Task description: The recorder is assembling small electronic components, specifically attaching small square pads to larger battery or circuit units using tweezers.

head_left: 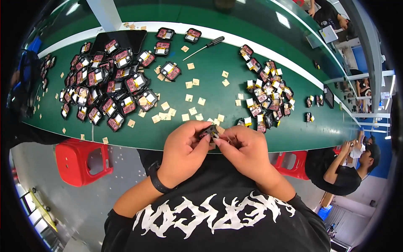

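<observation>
My left hand [183,151] and my right hand [245,149] meet at the near edge of the green table [210,84], both pinching one small black square part [208,132] between their fingertips. A black band sits on my left wrist. Small tan paper squares [191,111] lie scattered on the table just beyond my hands. To the left is a large heap of black square parts with red and white insides [109,88]. A smaller heap of similar parts [266,94] lies to the right.
A black-handled screwdriver [205,47] lies near the table's far edge. Red plastic stools [82,161] stand below the table on the left and another [291,164] on the right. A seated person in black [344,166] is at the right.
</observation>
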Tool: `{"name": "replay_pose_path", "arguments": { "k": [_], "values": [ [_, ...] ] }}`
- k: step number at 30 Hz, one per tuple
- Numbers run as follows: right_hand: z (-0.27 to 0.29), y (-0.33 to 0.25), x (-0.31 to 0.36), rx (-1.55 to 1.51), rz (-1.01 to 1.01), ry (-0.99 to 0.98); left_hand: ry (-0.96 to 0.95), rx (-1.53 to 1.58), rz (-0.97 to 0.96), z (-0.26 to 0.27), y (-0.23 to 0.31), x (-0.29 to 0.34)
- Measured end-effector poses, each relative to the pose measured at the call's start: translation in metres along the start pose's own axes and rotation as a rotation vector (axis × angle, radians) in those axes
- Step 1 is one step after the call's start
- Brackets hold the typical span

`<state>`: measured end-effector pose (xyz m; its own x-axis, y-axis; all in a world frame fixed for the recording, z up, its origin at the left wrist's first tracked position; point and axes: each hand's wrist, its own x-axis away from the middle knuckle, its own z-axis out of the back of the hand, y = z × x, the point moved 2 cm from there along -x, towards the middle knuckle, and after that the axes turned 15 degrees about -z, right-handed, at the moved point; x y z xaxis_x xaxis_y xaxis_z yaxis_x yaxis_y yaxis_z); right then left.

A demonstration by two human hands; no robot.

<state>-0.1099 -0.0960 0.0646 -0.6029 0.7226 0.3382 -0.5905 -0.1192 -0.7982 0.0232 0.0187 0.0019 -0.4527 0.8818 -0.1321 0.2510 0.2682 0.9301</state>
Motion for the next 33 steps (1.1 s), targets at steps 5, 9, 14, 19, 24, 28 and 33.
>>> {"name": "replay_pose_path", "arguments": {
  "k": [5, 9, 14, 19, 24, 28, 33],
  "values": [
    [0.001, -0.006, 0.001, 0.097, 0.034, 0.007, 0.015, -0.007, 0.024, 0.000, -0.003, 0.000],
    [0.001, -0.008, 0.001, 0.114, 0.041, 0.020, 0.041, 0.019, 0.024, -0.002, -0.002, -0.001],
    [0.000, -0.009, 0.000, 0.113, 0.055, -0.001, 0.078, -0.029, -0.015, -0.003, -0.007, 0.000],
    [-0.001, -0.012, -0.002, 0.093, 0.068, 0.001, 0.090, -0.005, -0.038, -0.003, -0.006, -0.002],
    [-0.005, -0.001, -0.011, 0.063, 0.037, -0.016, 0.000, 0.040, -0.012, 0.001, -0.006, 0.000],
    [-0.007, 0.011, -0.016, -0.117, -0.077, -0.072, 0.010, 0.080, 0.017, 0.000, -0.006, -0.001],
    [-0.009, 0.015, -0.022, -0.124, -0.079, -0.074, 0.024, 0.112, 0.087, 0.002, 0.000, -0.004]
  ]
}}
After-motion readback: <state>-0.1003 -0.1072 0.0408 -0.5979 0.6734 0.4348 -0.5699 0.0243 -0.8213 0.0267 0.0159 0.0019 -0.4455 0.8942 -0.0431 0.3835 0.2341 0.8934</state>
